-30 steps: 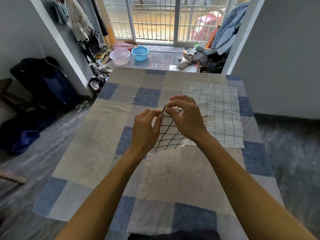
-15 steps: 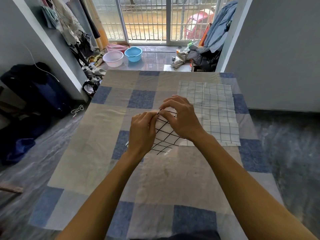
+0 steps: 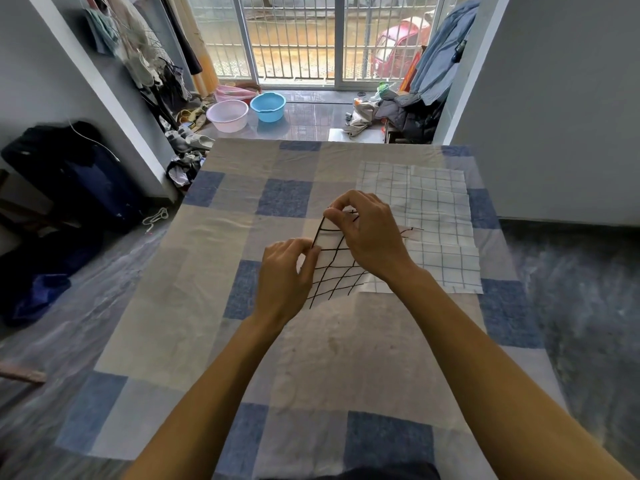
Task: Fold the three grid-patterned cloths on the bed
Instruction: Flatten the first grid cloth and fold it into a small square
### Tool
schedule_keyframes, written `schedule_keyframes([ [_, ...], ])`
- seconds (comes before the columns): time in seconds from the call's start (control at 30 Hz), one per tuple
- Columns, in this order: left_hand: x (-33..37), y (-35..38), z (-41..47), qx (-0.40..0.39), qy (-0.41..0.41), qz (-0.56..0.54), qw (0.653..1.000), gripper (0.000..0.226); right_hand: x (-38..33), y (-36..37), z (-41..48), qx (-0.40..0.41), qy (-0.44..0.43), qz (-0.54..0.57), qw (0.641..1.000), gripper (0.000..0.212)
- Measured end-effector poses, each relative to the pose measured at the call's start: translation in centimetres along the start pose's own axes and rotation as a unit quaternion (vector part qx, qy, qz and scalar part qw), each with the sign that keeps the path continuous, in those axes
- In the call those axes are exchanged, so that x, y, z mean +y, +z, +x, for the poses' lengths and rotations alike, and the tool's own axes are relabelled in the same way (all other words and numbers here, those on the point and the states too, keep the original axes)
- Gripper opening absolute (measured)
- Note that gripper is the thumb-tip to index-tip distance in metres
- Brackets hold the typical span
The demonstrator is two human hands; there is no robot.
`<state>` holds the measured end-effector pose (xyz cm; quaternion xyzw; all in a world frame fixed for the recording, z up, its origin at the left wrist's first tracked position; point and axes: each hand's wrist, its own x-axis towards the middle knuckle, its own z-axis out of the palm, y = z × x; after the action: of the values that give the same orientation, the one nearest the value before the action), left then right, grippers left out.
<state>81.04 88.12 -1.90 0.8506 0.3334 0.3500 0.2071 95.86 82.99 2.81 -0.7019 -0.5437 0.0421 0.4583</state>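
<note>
A white cloth with a bold black grid (image 3: 337, 271) is lifted off the bed between my hands. My left hand (image 3: 282, 278) pinches its left edge. My right hand (image 3: 369, 233) pinches its upper corner, with the fingers curled over the fabric. Behind them, two white cloths with a fine blue grid lie flat and overlapping on the bed: one further back (image 3: 398, 178), one nearer (image 3: 446, 244). My right hand and wrist hide part of the nearer one.
The bed (image 3: 194, 306) wears a blue, beige and white checked sheet. Past its far edge stand a pink basin (image 3: 227, 115) and a blue basin (image 3: 268, 106) on the floor. Dark bags (image 3: 69, 174) lie left; piled clothes (image 3: 401, 112) lie right.
My right hand has lifted the cloth's corner up and away from my left hand, so the two hands now stand apart. The black-grid cloth is spread wider between them.
</note>
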Motion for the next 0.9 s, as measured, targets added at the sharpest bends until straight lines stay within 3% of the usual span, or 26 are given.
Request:
schedule_keyframes([
  [0.37,-1.5,0.7,-1.6,-0.009,-0.025,0.012,1.000,0.010,-0.5,-0.4,0.0,0.068,-0.026,-0.016,0.997,0.028],
  [0.9,-4.0,1.3,-4.1,-0.056,-0.044,0.033,0.997,0.023,-0.6,-2.1,1.9,0.141,-0.037,-0.051,0.988,0.028],
])
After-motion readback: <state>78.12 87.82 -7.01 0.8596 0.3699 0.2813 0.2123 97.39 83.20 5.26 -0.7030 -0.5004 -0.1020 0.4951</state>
